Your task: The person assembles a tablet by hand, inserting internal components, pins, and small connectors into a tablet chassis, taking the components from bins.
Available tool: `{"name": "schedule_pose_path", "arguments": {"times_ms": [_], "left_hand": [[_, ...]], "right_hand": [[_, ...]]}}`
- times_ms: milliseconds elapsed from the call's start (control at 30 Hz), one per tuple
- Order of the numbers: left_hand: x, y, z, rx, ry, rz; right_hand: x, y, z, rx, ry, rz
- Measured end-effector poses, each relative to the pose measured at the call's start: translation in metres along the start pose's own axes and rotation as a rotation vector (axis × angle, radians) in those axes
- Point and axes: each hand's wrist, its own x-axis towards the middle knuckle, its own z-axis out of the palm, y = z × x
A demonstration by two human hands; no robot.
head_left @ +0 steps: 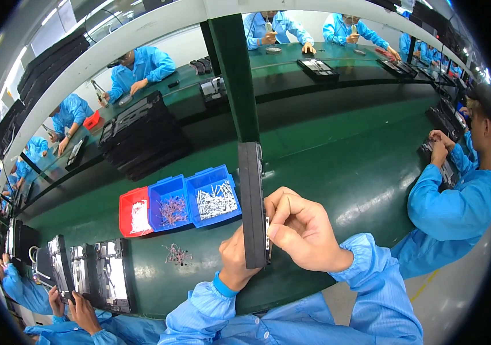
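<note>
The person's left hand (234,257) is closed around the lower part of a black case (251,207), partly hidden behind it. The case stands on edge, held up over the near side of the table (326,149). The right hand (304,230) has its thumb and fingers pinched together at the case's right side, beside a narrow pale strip (268,237); whether a small part sits between those fingertips, I cannot tell.

The step in hand looks like close finger work on the case's inner side, perhaps seating or freeing something small. The next move likely calls for a steady left grip and light, exact pressure from the right fingertips.

On the green table, left of the case, a red bin (123,221) of white pieces adjoins two blue bins (168,184) holding thin wired parts and pale pieces. A small wire tangle (177,255) lies nearer. Further left are open black units (120,276). A green post (231,75) rises beyond the case, and blue-clad co-workers (452,201) sit around in a bright workshop.
</note>
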Motion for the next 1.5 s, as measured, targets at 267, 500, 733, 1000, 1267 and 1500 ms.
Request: {"name": "schedule_pose_path", "arguments": {"times_ms": [267,500,733,1000,1267,1500], "left_hand": [[0.000,0.001,-0.003,0.017,-0.038,0.012],[0.005,0.003,-0.003,0.016,-0.026,0.050],[0.006,0.006,-0.001,0.064,-0.046,0.046],[0.005,0.005,0.002,0.086,-0.012,0.081],[0.003,0.008,0.003,0.119,-0.068,0.035],[0.005,0.002,0.002,0.051,-0.017,0.055]], "right_hand": [[0.001,-0.006,0.001,-0.059,0.030,0.027],[0.003,-0.006,-0.003,-0.095,0.004,0.006],[0.003,-0.015,-0.004,-0.079,0.038,0.109],[0.006,-0.019,-0.005,0.007,0.085,0.245],[0.007,-0.021,-0.015,0.064,0.065,0.302],[0.008,-0.017,-0.012,0.072,0.047,0.279]]}}
